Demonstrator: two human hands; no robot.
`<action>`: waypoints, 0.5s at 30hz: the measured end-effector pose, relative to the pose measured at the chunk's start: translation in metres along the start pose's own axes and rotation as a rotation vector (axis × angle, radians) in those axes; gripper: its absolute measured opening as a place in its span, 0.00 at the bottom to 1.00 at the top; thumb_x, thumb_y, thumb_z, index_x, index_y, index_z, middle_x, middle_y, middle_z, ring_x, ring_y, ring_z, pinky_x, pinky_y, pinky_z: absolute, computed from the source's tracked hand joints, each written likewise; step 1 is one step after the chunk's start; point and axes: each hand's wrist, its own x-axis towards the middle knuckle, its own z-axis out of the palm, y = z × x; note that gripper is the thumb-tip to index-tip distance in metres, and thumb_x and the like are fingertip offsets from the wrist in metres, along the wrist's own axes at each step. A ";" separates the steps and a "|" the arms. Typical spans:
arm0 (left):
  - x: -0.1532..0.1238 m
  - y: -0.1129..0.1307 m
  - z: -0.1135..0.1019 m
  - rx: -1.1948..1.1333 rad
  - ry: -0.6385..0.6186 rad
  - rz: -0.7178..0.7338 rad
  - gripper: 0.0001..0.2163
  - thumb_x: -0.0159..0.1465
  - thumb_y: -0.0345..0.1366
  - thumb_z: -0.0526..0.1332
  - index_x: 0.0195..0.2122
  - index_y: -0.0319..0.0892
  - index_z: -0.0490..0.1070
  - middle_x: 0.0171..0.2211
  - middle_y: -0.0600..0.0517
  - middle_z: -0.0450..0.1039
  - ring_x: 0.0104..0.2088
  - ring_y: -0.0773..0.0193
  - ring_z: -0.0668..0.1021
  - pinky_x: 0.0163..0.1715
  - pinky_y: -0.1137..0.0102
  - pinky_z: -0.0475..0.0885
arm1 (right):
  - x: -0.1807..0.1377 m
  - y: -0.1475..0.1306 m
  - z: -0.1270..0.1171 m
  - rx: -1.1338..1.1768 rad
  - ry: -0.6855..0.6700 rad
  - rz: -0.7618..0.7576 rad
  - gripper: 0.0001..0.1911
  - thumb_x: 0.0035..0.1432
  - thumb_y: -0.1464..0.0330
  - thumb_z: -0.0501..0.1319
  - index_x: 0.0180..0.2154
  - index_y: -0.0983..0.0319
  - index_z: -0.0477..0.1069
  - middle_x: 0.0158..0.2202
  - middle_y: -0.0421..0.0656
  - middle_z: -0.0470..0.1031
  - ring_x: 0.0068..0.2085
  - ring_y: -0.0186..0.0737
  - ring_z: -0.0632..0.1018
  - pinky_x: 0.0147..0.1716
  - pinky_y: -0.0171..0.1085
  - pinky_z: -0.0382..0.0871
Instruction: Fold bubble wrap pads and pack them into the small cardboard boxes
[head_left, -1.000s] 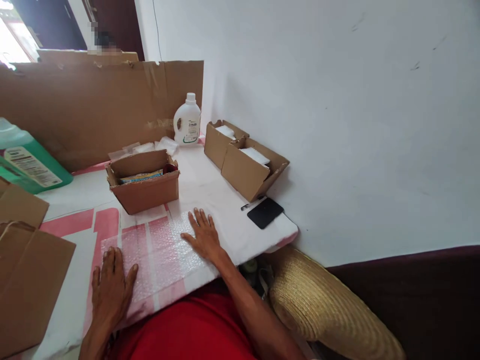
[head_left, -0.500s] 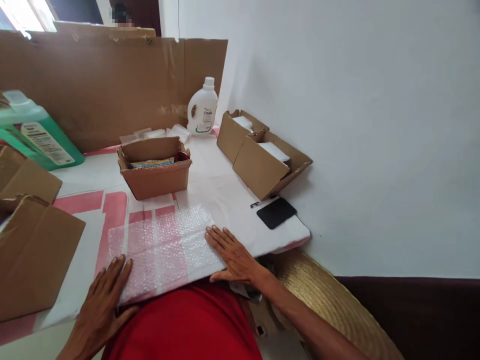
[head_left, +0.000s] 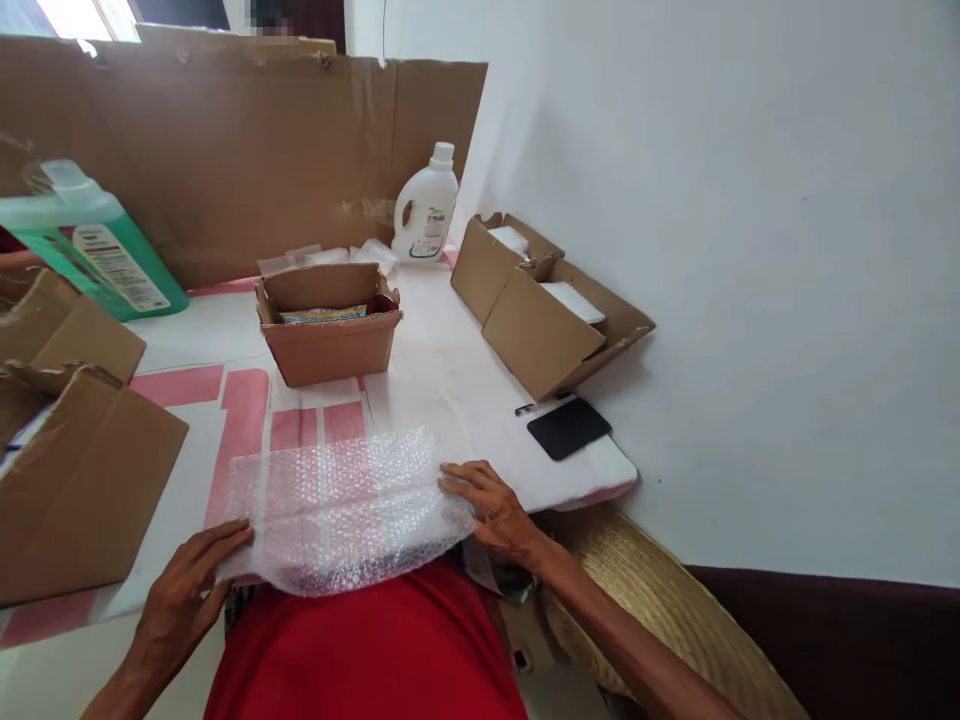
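Wrap lifted along near edge; left hand, right hand pinch its ends. Uneven pull could skew it.

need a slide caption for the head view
Left hand and right hand hold bubble wrap by opposite ends.

Pale printed label on the translucent green plastic bottle; small printed label on the white plastic jug with handle; lettering on both too blurred to read.
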 end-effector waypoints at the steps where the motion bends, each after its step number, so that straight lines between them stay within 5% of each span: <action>1: 0.003 0.003 0.000 -0.037 0.029 -0.036 0.16 0.64 0.36 0.61 0.53 0.51 0.76 0.52 0.52 0.79 0.50 0.59 0.81 0.54 0.65 0.75 | 0.001 0.001 0.002 0.024 0.018 -0.001 0.17 0.66 0.67 0.58 0.55 0.57 0.76 0.57 0.50 0.76 0.52 0.50 0.74 0.51 0.52 0.72; 4: 0.009 0.014 -0.001 -0.162 0.101 -0.201 0.10 0.66 0.42 0.61 0.45 0.50 0.79 0.49 0.52 0.80 0.48 0.59 0.81 0.53 0.65 0.75 | -0.003 -0.001 0.010 0.072 0.105 0.044 0.16 0.66 0.68 0.56 0.51 0.56 0.78 0.55 0.49 0.77 0.52 0.50 0.74 0.51 0.52 0.72; 9: 0.016 0.029 -0.007 -0.276 0.139 -0.470 0.14 0.64 0.50 0.62 0.41 0.48 0.78 0.44 0.51 0.80 0.45 0.58 0.81 0.51 0.64 0.75 | -0.008 -0.021 0.028 0.026 0.295 0.241 0.10 0.67 0.67 0.59 0.44 0.56 0.80 0.50 0.47 0.80 0.53 0.51 0.74 0.53 0.53 0.67; 15: 0.027 0.042 -0.004 -0.228 0.209 -0.684 0.17 0.60 0.55 0.63 0.34 0.46 0.76 0.31 0.54 0.77 0.32 0.63 0.77 0.36 0.71 0.72 | 0.000 -0.040 0.050 -0.070 0.469 0.392 0.13 0.71 0.62 0.58 0.36 0.60 0.76 0.46 0.47 0.79 0.51 0.49 0.74 0.52 0.49 0.65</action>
